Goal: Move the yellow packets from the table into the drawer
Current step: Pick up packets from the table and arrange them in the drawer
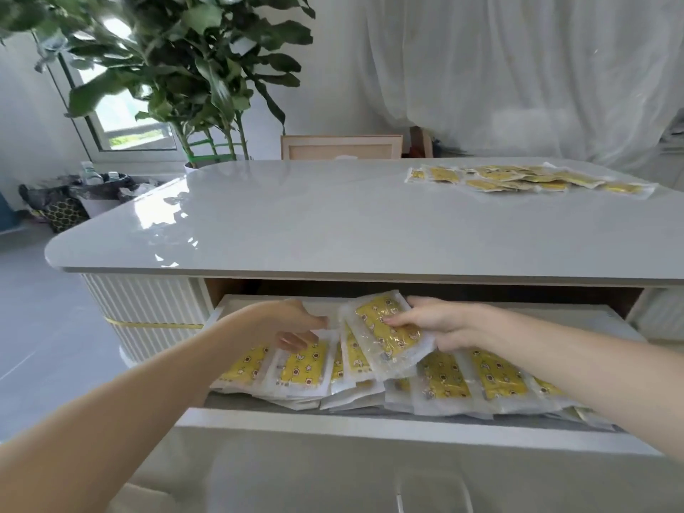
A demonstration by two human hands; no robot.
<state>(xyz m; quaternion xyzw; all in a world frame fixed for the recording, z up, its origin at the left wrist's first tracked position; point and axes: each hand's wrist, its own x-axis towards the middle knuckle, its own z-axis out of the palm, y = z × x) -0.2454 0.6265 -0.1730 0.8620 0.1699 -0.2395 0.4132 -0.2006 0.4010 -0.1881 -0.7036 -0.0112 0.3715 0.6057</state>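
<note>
Right hand (440, 323) has one yellow packet (385, 336) pinched and tilted up over the open drawer (370, 427), which is already lined with more packets (444, 379). Left hand (296, 323) pinches the white edge of a second packet (324, 333) in there. Leftover pile (518, 177) sits far right on the table (296, 224).

Bright, soft daylight enters from the window (122, 116) at upper left, throwing white glare across the left corner of the glossy grey bench (296, 224). Wide-angle distortion curves the edges; the green leafy plant (185, 50) is blurred.
</note>
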